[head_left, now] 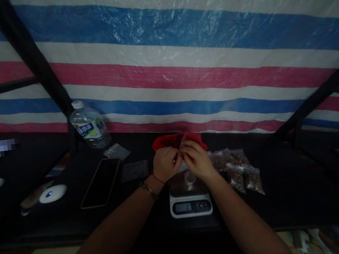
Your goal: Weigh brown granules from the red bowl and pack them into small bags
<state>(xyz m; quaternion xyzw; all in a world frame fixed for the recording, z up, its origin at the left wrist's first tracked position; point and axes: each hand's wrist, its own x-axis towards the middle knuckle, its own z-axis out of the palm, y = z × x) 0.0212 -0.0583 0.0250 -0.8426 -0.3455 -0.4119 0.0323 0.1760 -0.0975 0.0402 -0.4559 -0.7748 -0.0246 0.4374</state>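
One clear bag (pixel 184 138) sits pinched between the left hand (pixel 165 163) and the right hand (pixel 199 159), fingertips close together, by the red container (pixel 158 143) near the counter's (pixel 282 187) back edge.

From where I watch, this looks like a makeshift packing stall or small work area: a striped plastic tarpaulin (pixel 181 71) hangs behind a black metal frame (pixel 30 53). On the dark tabletop (pixel 284 195) I see a small digital scale (pixel 191 206), a red container (pixel 162 141) and a cluster of filled clear zip bags (pixel 236 176), with a phone (pixel 101 184) and a large bottle (pixel 91 127) alongside.
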